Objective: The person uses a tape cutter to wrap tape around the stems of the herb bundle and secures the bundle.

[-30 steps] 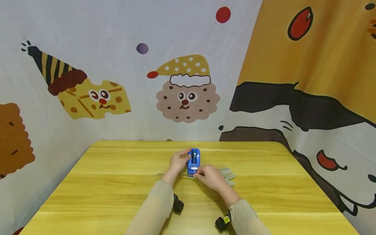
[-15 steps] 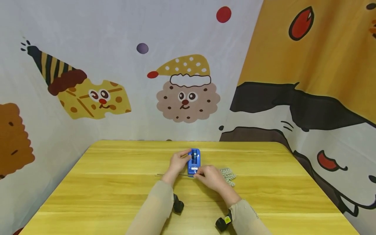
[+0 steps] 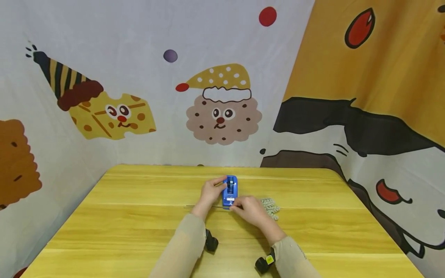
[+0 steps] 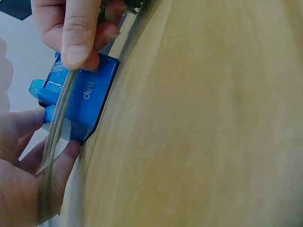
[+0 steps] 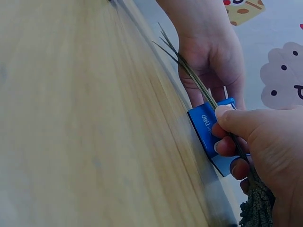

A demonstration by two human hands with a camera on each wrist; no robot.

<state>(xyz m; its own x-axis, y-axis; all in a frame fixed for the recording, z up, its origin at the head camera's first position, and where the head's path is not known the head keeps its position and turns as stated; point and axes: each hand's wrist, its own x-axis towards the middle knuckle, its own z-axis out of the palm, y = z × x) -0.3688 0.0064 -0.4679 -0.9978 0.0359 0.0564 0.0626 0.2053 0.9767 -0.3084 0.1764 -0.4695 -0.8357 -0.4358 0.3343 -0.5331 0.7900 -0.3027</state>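
A blue tape dispenser [image 3: 235, 191] marked "deli" stands on the table, a roll of tape in its top. My left hand [image 3: 210, 192] grips it from the left side, thumb and fingers at its edges. My right hand [image 3: 251, 210] pinches a bundle of thin stems [image 5: 195, 78] between thumb and fingers, just at the dispenser's near end. The stems run leftward across the front of the dispenser, past my left wrist. On the other side of the right hand, the knobbly grey-green heads [image 3: 270, 207] of the bundle stick out. My right fingers partly hide the dispenser's near corner.
The wood-grain table [image 3: 139, 224] reaches back to a cartoon-printed cloth [image 3: 139, 34] hanging behind it and at the sides. Black wrist cameras [image 3: 211, 242] hang under both forearms, above the table.
The head view has shifted slightly. Both hands, the tape dispenser and the stems keep their places relative to one another.
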